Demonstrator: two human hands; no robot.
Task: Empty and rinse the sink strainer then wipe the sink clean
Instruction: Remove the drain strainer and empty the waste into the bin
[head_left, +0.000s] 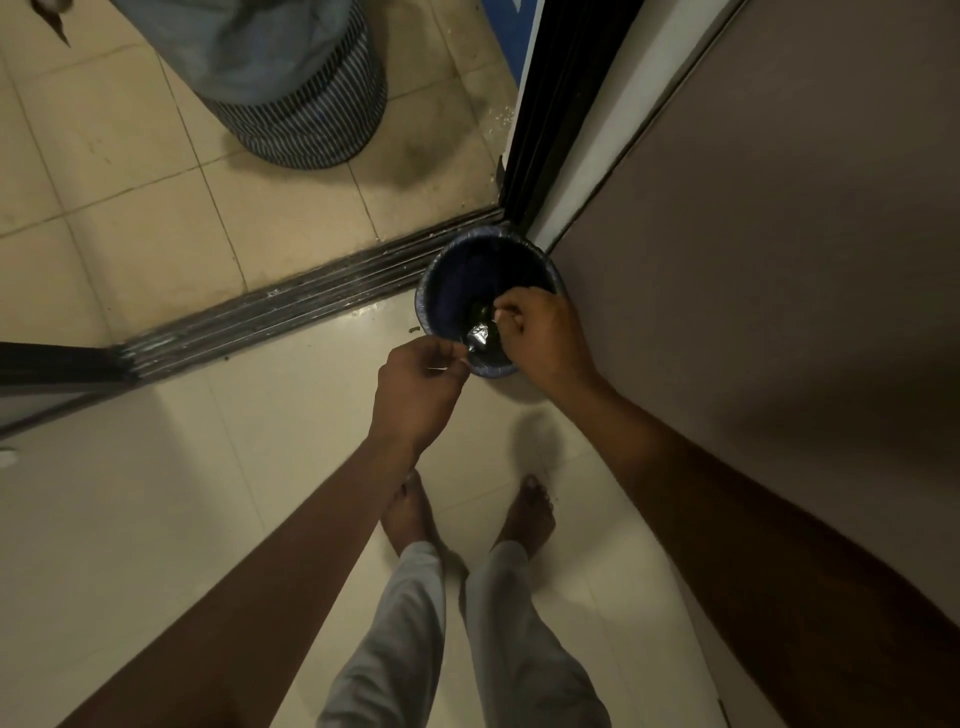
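Beside the small blue bin (435, 291), which stands on the tiled floor (130, 493) against the brown wall (779, 234) and just past the dark door track (311, 306), everything else takes its place. Well beyond the bin, across the track, sits a striped fabric basket (306, 104). Nearer than the bin, two bare feet and pale trouser legs (395, 623) stand on the tiles. Over the bin's near rim the left hand (415, 384) has its fingertips pinched on the edge of the shiny metal sink strainer (479, 335). The right hand (540, 338) reaches over the bin's mouth, fingers curled together at the strainer's top; whether they grip it I cannot tell.
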